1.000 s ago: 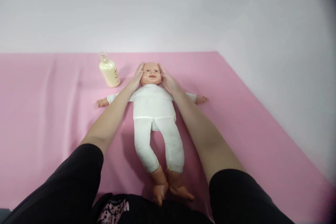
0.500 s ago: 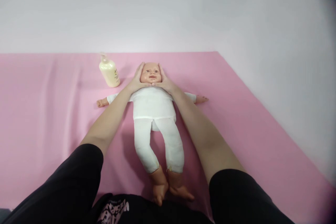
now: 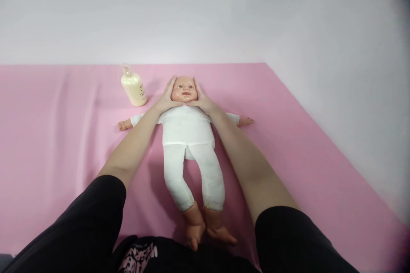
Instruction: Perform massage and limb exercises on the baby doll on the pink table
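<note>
Pink sheet covers the surface, and a doll in white clothing lies on it face up, arms spread sideways, feet toward the person. Left hand cups the left side of the doll's head, fingers extended upward along the temple, thumb lying under the chin. Right hand does the same on the opposite side, fingers flat against the head, thumb under the chin; the two thumbs nearly meet. Neither hand is clenched: both press lightly around the head. Cream-coloured pump bottle stands upright on the sheet, near the left hand but apart from it. Black sleeves cover both upper arms; forearms are bare.
</note>
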A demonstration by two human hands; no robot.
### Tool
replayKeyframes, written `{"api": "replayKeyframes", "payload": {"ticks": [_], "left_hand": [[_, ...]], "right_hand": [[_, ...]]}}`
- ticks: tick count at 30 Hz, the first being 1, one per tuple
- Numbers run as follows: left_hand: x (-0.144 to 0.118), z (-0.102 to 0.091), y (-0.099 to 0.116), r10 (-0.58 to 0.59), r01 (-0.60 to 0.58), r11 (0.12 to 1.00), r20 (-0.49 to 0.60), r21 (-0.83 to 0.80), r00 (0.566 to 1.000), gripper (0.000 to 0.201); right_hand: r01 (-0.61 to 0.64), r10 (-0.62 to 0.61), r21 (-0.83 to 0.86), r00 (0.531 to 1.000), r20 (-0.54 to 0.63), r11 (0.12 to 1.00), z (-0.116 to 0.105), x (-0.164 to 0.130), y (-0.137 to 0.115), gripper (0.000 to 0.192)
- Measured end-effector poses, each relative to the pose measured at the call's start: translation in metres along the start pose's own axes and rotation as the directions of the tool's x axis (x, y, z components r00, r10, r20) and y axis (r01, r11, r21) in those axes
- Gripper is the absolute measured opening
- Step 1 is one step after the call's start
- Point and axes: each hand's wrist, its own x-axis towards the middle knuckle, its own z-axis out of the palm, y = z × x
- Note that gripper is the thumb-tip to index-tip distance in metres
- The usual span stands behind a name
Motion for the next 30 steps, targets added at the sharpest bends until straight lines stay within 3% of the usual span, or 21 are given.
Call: {"api": "replayKeyframes", "payload": {"ticks": [8, 16, 20, 26, 30], "left_hand": [[-0.001, -0.005, -0.004, -0.009, 0.011, 0.999, 0.049, -0.031, 0.999, 0.12], [0.008, 0.003, -0.02, -0.078, 0.064, 0.971, -0.054, -0.228, 0.995, 0.111], [0.012, 0.003, -0.026, -0.057, 0.05, 0.968, -0.024, -0.248, 0.998, 0.105], [0.006, 0.002, -0.017, -0.049, 0.044, 0.968, -0.012, -0.245, 0.999, 0.114], [-0.002, -0.002, -0.005, -0.019, 0.025, 0.988, 0.041, -0.155, 0.999, 0.12]], "right_hand": [[-0.038, 0.038, 0.033, 0.999, -0.012, 0.999, -0.001, 0.002, 0.002, 0.128], [0.015, -0.007, 0.109, 0.997, -0.071, 0.994, 0.002, 0.004, -0.001, 0.111], [0.049, -0.039, 0.134, 0.997, -0.072, 0.99, 0.002, 0.006, 0.0, 0.1], [0.011, -0.003, 0.082, 0.996, -0.093, 0.997, 0.003, 0.004, -0.002, 0.115], [-0.028, 0.03, 0.035, 0.998, -0.054, 0.999, 0.0, 0.003, 0.001, 0.123]]}}
